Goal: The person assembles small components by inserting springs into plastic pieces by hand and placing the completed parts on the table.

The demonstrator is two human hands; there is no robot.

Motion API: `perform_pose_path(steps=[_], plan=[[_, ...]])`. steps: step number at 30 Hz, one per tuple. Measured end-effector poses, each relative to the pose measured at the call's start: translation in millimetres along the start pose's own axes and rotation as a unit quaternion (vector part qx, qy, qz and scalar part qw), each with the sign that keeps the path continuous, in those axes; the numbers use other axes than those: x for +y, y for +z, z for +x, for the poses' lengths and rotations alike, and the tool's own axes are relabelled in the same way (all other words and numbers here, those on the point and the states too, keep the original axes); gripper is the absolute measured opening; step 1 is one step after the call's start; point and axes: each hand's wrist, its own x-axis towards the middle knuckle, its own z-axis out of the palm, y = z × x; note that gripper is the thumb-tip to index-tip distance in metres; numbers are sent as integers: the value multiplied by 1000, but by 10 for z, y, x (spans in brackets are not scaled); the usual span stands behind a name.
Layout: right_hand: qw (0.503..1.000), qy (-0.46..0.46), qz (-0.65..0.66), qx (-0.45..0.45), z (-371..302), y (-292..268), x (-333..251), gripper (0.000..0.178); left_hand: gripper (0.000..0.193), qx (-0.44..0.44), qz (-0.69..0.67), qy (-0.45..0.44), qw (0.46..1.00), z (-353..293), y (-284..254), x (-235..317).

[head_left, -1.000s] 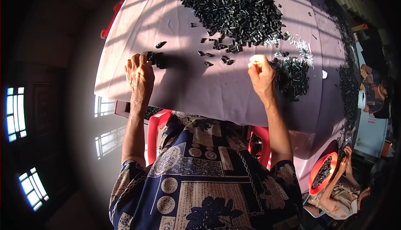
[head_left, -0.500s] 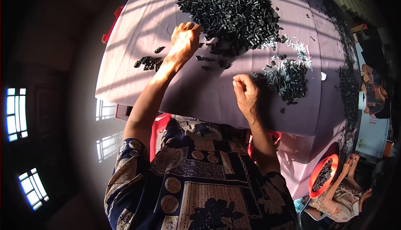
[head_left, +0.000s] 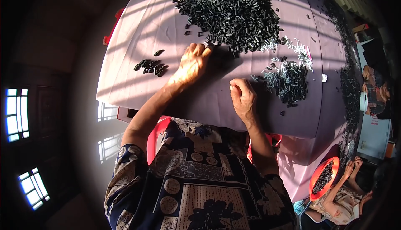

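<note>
A large heap of small black tube-like pieces lies at the far middle of the table. My left hand is at the heap's near edge, sunlit, with its fingers curled downward. Dark bits show beside its fingertips, but what they grip, if anything, is hidden. Nearer and to the right, my right hand hovers or rests over the cloth, fingers bent in and thumb pressed to them; its contents cannot be made out. Just right of it lies a smaller pile of dark and clear pieces. A small black cluster sits at the left.
Pale pink cloth covers the table, striped by sunlight. White slivers and a white scrap lie at the right. Beyond, another person sits by an orange basin of dark pieces. More dark pieces spread along the right side.
My left hand has moved right and nearer along the heap's edge, and loose dark pieces formerly lying there no longer show. My right hand has shifted slightly left and nearer.
</note>
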Motion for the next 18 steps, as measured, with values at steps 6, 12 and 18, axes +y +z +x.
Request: perform_pose_path(steps=[6,12,18], plan=[[1000,-3,-7,-2,72,37,51,10,26,16,-64,48,997,-149,-17,121],[1000,0,-10,-5,13,168,-14,10,19,70,-23,46,996,76,-63,-289],[1000,6,-13,-8,-166,306,-179,10,23,-22,69,80,994,359,-21,-682]])
